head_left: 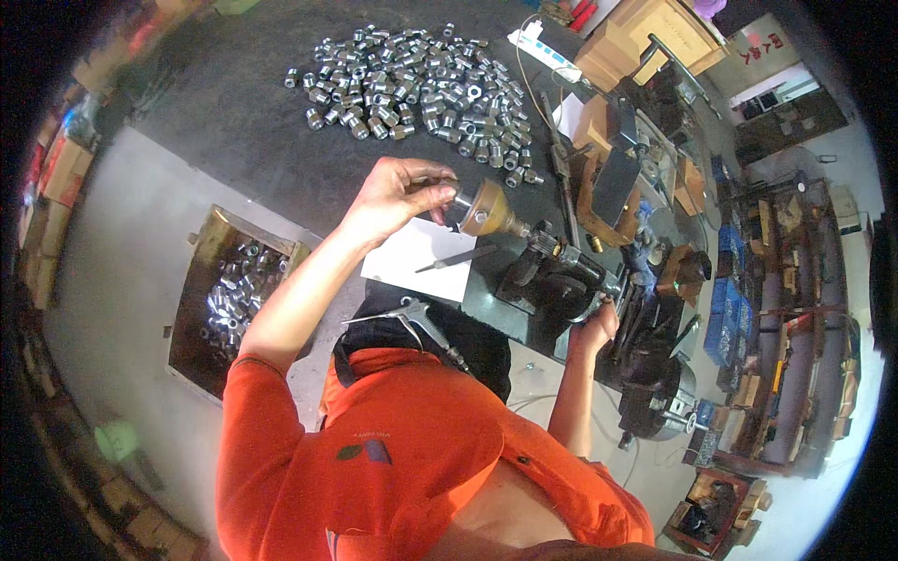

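My left hand (400,194) pinches a small metal fitting (462,199), partly hidden by the fingers, at the mouth of a yellowish translucent cup (485,211). The cup's narrow end points toward a dark bench machine (554,266) with a spindle. My right hand (599,327) is closed at the machine's near right end; what its fingers grip is mostly hidden. Below the cup, a dark file-like tool (455,259) lies on a white sheet (402,252). An air blow gun (423,327) rests closer to my body.
Many metal fittings (412,89) are heaped on the dark bench top (224,103). A wooden box (192,318) of fittings stands at left. At right are a power strip (547,51), an open carton (599,210), another dark machine (659,397) and shelves with blue bins (728,323).
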Tool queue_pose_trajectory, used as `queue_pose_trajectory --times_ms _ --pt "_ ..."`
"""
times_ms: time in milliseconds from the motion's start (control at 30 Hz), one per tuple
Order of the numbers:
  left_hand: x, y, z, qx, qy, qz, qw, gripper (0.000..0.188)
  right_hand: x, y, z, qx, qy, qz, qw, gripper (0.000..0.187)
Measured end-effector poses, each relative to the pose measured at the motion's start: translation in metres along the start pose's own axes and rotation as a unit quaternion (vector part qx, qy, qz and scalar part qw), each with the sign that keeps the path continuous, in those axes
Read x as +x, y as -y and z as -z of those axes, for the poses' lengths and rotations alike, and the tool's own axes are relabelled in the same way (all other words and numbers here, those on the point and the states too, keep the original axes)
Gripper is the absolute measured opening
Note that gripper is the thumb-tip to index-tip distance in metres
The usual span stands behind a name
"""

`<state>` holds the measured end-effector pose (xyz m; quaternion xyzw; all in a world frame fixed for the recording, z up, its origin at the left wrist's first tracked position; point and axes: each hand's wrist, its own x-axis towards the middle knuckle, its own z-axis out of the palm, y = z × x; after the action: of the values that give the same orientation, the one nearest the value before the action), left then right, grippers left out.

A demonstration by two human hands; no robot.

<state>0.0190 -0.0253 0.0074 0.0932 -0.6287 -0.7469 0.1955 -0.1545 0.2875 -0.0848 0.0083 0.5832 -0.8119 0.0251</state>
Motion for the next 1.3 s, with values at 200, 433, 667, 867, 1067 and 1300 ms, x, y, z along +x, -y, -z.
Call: queue_pose_trajectory --times_ms 200,433,667,867,1067,1300 --pt "0.005 0.0 0.003 -0.012 0.032 0.005 0.999 0.026 -0.016 0.018 0.01 0.018 0.007 -0.049 0.999 0.014" --pt "0.004 -0.001 0.003 -0.029 0.062 -0.003 0.998 0.024 -0.036 0.078 0.002 0.009 0.097 0.002 0.995 0.019" --pt "0.001 0.004 -0.002 0.034 0.033 -0.045 0.998 0.025 0.045 0.082 -0.051 0.092 0.044 0.055 0.993 0.017" --pt "0.004 0.006 -0.007 0.055 0.033 -0.056 0.996 0.026 0.086 -0.015 -0.003 -0.131 0.011 0.092 0.987 0.02" --pt "0.004 0.006 -0.008 0.069 0.027 -0.061 0.995 0.026 -0.004 0.011 0.014 0.076 0.043 -0.084 0.993 0.019" --pt "0.003 0.007 -0.013 0.045 0.009 -0.046 0.998 0.025 -0.012 0.019 0.016 0.067 0.032 -0.122 0.99 0.015"
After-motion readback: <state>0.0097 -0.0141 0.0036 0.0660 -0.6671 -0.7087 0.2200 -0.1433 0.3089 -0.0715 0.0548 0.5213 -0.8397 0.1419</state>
